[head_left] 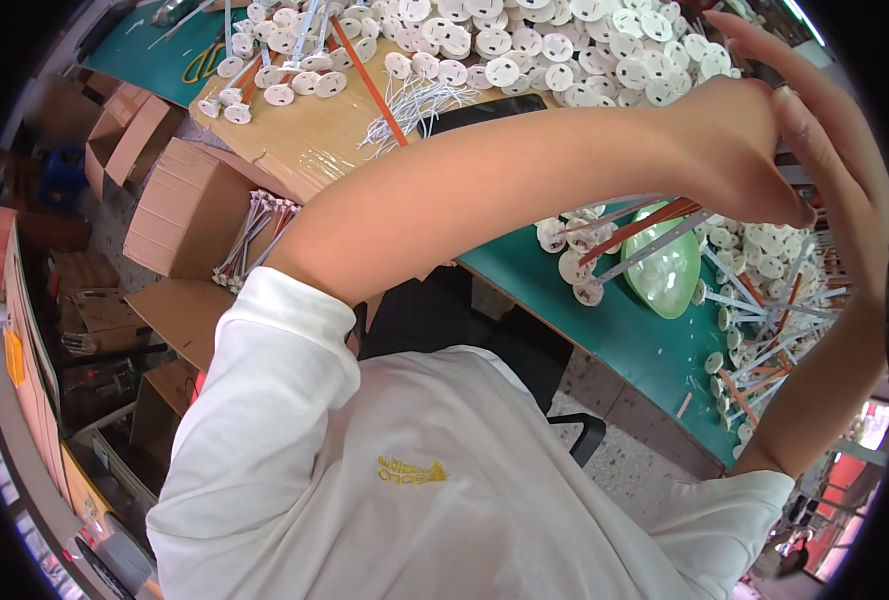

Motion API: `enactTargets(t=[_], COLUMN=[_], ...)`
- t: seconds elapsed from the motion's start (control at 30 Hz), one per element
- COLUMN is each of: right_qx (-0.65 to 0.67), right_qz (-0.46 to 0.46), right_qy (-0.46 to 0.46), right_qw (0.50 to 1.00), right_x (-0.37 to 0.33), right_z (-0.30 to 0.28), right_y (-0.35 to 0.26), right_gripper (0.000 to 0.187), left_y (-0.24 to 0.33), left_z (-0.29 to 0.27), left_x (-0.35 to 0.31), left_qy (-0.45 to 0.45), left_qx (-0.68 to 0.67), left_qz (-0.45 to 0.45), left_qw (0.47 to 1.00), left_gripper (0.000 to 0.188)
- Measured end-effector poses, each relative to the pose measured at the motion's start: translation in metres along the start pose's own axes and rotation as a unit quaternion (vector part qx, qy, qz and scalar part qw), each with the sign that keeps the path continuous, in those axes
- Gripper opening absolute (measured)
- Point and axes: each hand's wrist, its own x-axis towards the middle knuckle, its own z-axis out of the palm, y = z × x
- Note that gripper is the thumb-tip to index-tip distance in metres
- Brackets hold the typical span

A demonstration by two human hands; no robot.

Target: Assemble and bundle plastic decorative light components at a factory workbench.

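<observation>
A white shirt (pixel 415 395) fills the near side, with a dark chair (pixel 415 315) just past it. The left forearm crosses from the near left to the far right; the right forearm rises along the right edge. The right hand (pixel 855 190) is spread, its fingers stretched out and its thumb standing apart from them; nothing shows in its grasp. The left hand (pixel 750 150) is bent at the wrist beside it, overlapping it in view. Its fingers are mostly hidden, so I cannot tell whether it is open, pinching or touching the other hand.

In this view, a light-green bowl (pixel 670 287) sits near the left hand on the green table (pixel 640 350), with red-brown strips (pixel 645 228) and grey strips across it. White discs (pixel 577 266) lie at its left, and another heap of discs and strips at its right. At the left stands a cardboard box (pixel 180 210). Farther off, white strings (pixel 410 110) lie on a tan cardboard surface (pixel 310 150), beside a large disc pile (pixel 565 50); yellow-handled scissors (pixel 203 68) rest at the far left.
</observation>
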Motion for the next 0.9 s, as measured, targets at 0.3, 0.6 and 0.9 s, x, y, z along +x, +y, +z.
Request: enactTargets(t=[0.3,0.6,0.9], right_qx=[0.028,-0.009,0.137], right_qz=[-0.050,-0.080,-0.004], right_qy=[0.099,0.205,0.250], right_qw=[0.993,0.976,0.958], right_x=[-0.012,-0.028,-0.048], right_z=[-0.006,-0.023,0.121], right_y=[0.022,0.040,0.047], right_gripper=[0.042,0.043,0.053], left_y=[-0.014,0.013,0.053], left_z=[0.012,0.014,0.007], left_x=[0.032,0.010,0.020], left_qy=[-0.007,0.016,-0.101], left_qx=[0.252,0.111,-0.072], left_qz=[0.171,-0.032,-0.104], left_qw=[0.953,0.993,0.987], left_gripper=[0.017,0.019,0.036])
